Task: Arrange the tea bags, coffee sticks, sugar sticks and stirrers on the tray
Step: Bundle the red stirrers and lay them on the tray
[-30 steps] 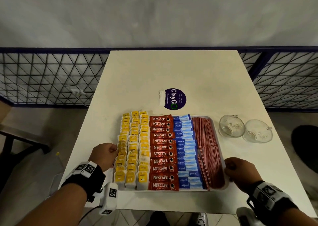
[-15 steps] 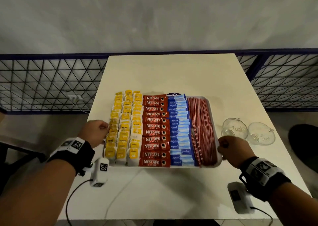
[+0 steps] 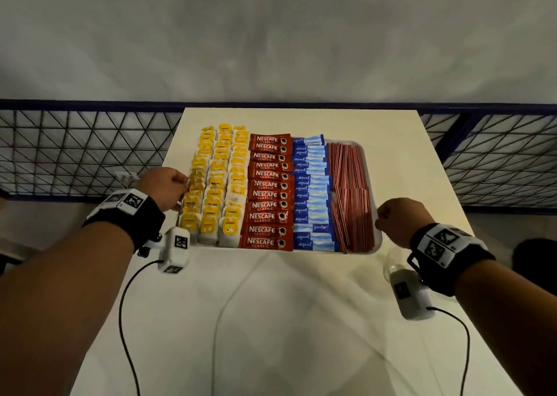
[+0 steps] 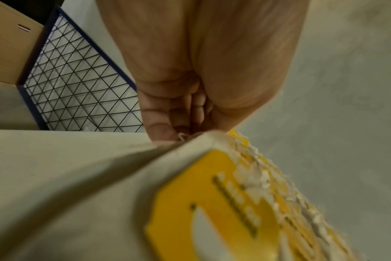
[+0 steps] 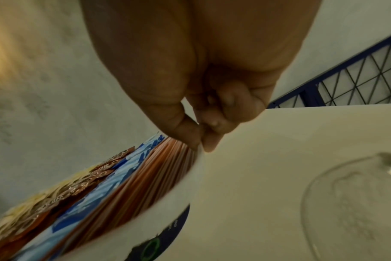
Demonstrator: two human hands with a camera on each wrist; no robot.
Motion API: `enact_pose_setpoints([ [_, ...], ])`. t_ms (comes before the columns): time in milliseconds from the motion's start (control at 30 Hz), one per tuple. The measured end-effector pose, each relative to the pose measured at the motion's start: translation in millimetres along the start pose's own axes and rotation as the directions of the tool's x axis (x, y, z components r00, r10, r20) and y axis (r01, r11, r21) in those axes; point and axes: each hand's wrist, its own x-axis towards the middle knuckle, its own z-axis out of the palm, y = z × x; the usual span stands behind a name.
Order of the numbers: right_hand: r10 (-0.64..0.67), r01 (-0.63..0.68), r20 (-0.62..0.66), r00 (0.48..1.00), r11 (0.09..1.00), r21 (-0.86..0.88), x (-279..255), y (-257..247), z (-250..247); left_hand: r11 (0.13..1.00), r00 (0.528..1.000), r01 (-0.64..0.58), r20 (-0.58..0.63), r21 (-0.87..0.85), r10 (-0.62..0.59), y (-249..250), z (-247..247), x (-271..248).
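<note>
Tray gripped at both side rims

Tray (image 3: 372, 249) sits between the two fists. Left hand (image 3: 162, 186) curls round the rim beside the tea bags (image 3: 215, 184); its fingertips are hidden. Right hand (image 3: 399, 217) pinches the rim just beside the stirrers (image 3: 351, 196). Coffee sticks (image 3: 268, 190) and sugar sticks (image 3: 312, 193) lie between. Both wrist views are blurred. A glass cup (image 5: 355, 203) is mostly cut off.

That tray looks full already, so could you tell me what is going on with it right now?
A person holds the white tray by its two sides, the left hand gripping the rim by the tea bags and the right hand pinching the rim by the stirrers. Coffee sticks and sugar sticks fill the middle columns. The tray is raised above the table.
</note>
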Motion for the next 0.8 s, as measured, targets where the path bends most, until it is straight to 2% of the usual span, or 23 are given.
enact_pose_setpoints([
  [200,0.033,-0.017,0.112,0.993,0.99,-0.14,57,6,-2,0.998,0.998,0.057,0.035,0.035,-0.058,8,29,34],
  [367,0.078,-0.038,0.195,0.978,0.979,-0.201,86,10,8,0.985,0.996,0.072,0.043,0.158,-0.079,9,55,49],
  [533,0.089,-0.026,0.248,0.965,0.968,-0.248,105,14,16,0.985,0.991,0.108,0.065,0.135,-0.117,-3,75,64],
  [800,0.076,0.003,0.27,0.96,0.96,-0.28,118,13,25,0.968,0.988,0.098,0.096,0.232,-0.123,-18,90,78],
])
